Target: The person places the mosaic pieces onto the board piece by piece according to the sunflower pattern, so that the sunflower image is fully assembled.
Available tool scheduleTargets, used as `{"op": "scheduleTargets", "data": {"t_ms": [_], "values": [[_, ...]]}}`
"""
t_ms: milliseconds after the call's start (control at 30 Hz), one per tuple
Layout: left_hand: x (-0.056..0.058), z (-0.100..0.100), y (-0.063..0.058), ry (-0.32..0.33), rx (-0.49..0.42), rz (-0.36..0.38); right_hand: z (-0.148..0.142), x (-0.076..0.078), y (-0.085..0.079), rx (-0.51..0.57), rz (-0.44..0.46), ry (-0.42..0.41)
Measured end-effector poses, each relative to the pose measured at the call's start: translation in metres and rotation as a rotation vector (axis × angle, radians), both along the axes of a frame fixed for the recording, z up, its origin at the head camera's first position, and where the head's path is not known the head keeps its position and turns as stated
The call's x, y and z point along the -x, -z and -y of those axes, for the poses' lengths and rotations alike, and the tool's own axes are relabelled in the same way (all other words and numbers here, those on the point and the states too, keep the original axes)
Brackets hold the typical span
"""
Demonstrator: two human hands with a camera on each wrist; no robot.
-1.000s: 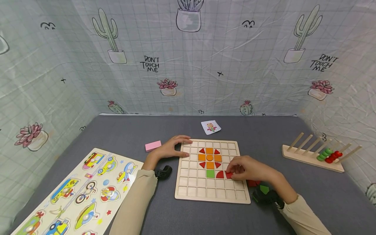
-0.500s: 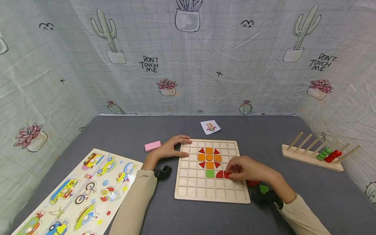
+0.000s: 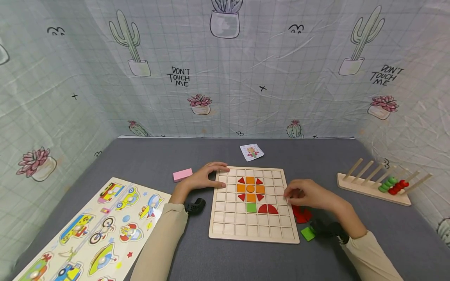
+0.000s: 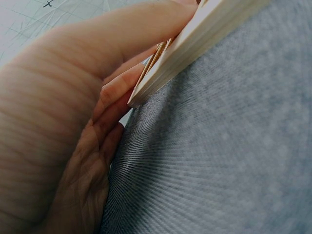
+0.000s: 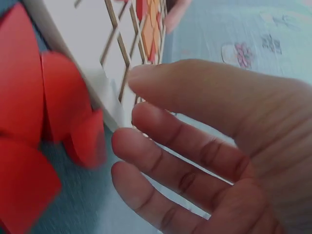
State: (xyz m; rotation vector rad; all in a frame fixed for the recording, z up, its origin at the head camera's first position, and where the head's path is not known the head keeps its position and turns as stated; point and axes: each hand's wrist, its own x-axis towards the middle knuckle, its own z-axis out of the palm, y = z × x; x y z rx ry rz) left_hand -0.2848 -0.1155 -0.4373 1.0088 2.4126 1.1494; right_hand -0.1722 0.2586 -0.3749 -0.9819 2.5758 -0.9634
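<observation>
A square wooden grid board [image 3: 233, 228] lies on the table. It bears orange squares [image 3: 251, 198], an orange round piece [image 3: 250, 188], small red triangles [image 3: 260, 197], a green square [image 3: 251, 207] and two red quarter-circles [image 3: 272, 209] side by side. My left hand [image 3: 202, 177] rests at the board's far left corner, thumb [image 4: 161, 22] over the edge and fingers relaxed. My right hand [image 3: 307, 193] hovers at the board's right edge. In the right wrist view its fingers [image 5: 165, 161] are loosely bent, with nothing between them and the thumb.
Loose red pieces [image 3: 301, 214] and a green piece [image 3: 308, 233] lie right of the board. A picture card [image 3: 252, 152] lies behind it, a pink block [image 3: 183, 175] to its left. A vehicle puzzle [image 3: 116, 226] fills the left front; a pegged bead rack [image 3: 376, 191] stands at right.
My right hand has let go of the second red quarter-circle, now beside the first, and moved right to the board's edge. The loose pieces show more. My left hand stays in place.
</observation>
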Motion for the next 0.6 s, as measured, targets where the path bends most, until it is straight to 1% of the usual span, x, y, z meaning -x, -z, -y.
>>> {"op": "scheduleTargets", "data": {"t_ms": [133, 200, 367, 600], "values": [[0.0, 0.0, 0.0, 0.0, 0.001, -0.004, -0.01, 0.001, -0.001, -0.028, 0.0, 0.007], [0.0, 0.0, 0.0, 0.0, 0.002, -0.005, -0.014, 0.001, -0.001, -0.032, 0.019, 0.006], [0.0, 0.0, 0.0, -0.001, 0.004, -0.003, -0.015, 0.002, 0.002, -0.022, 0.061, -0.002], [0.0, -0.001, -0.001, -0.001, 0.003, 0.0, -0.019, 0.004, 0.004, -0.026, 0.063, 0.014]]}}
